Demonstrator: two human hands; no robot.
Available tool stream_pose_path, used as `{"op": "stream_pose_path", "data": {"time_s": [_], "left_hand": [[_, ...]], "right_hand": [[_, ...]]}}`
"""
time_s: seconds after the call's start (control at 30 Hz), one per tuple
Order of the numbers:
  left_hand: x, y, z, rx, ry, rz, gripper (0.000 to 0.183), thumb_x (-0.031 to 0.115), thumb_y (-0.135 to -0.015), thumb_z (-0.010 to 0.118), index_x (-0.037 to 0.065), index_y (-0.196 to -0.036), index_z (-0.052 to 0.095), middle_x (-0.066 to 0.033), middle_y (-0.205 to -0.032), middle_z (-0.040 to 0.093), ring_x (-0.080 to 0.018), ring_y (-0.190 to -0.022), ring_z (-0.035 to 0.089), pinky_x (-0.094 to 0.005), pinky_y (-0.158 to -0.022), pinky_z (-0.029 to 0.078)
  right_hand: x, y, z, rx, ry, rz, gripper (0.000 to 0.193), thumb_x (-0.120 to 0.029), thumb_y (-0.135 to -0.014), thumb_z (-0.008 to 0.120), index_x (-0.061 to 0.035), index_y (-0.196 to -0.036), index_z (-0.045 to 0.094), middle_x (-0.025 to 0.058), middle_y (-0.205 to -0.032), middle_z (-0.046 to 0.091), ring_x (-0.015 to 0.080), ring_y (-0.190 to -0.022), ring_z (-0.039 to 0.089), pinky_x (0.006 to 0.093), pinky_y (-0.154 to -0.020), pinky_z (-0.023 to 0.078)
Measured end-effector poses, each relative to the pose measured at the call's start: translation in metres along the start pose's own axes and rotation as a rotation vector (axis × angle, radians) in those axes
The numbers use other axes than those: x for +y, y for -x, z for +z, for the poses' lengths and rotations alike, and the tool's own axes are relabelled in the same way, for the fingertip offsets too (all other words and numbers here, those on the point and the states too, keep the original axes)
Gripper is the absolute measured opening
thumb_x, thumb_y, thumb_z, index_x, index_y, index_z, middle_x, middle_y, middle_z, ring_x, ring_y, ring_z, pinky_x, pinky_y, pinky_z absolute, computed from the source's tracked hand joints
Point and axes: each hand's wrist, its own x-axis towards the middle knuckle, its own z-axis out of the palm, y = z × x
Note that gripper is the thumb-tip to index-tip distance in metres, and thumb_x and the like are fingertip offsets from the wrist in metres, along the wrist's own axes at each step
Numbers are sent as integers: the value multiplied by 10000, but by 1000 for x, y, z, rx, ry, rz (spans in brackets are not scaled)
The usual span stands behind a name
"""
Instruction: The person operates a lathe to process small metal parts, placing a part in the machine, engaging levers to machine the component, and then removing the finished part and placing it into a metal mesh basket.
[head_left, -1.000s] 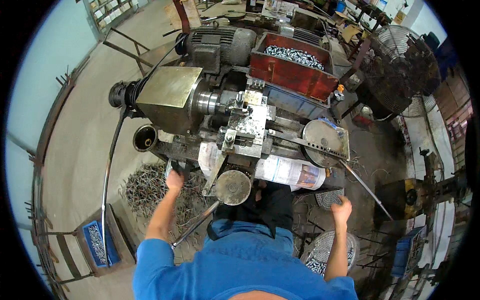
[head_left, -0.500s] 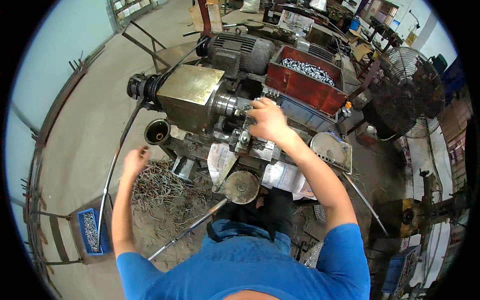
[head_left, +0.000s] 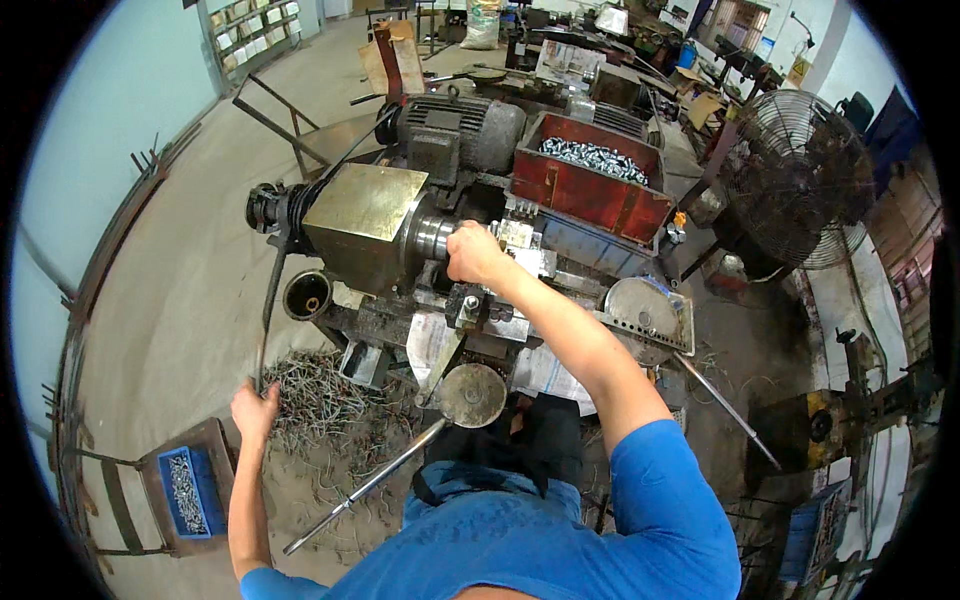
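At the chuck [head_left: 433, 238] of a small lathe, my right hand [head_left: 476, 256] is closed, its fingertips against the front of the spindle; any small part in them is hidden. My left hand [head_left: 254, 408] is wrapped round the lower end of a long dark lever [head_left: 270, 310] that hangs from the left of the headstock [head_left: 362, 212]. Just below my right hand sits the tool post with its bolt [head_left: 470, 304]. A round, dirty metal disc [head_left: 472, 396] lies in front of my body, with a bright steel bar handle [head_left: 365, 487] slanting down-left from it.
Behind the lathe stand a motor [head_left: 460, 130] and a red bin [head_left: 590, 195] of small metal parts. A blue tray [head_left: 192, 492] of parts is at lower left, beside tangled metal shavings [head_left: 325, 395]. Right are a round-plated tray [head_left: 645, 305] and a large fan [head_left: 795, 180].
My right hand has moved left, from the tool slide to the chuck. My left hand has moved down and now grips the lever, whose lower end has swung to the hand.
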Motion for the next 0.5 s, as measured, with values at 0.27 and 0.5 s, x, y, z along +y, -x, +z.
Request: {"op": "stream_pose_path", "data": {"time_s": [0.27,0.5], "left_hand": [[-15,-31,-2,-310,332,59,273,196,-739,666,-38,-733,527,-148,-556,547,-283,-485,555,-379,-497,454],[-15,-28,10,-474,653,-74,158,111,-785,622,-20,-808,539,-62,-548,537,-151,-426,532,-294,-399,425]], "right_hand": [[-6,23,-43,33,126,68,222,-220,-587,630,-41,-706,684,160,-826,649,319,-939,562,368,-860,435],[94,72,-147,253,62,368,466,-174,-574,601,-80,-1027,655,201,-1183,526,350,-1124,448,407,-971,377]]}}
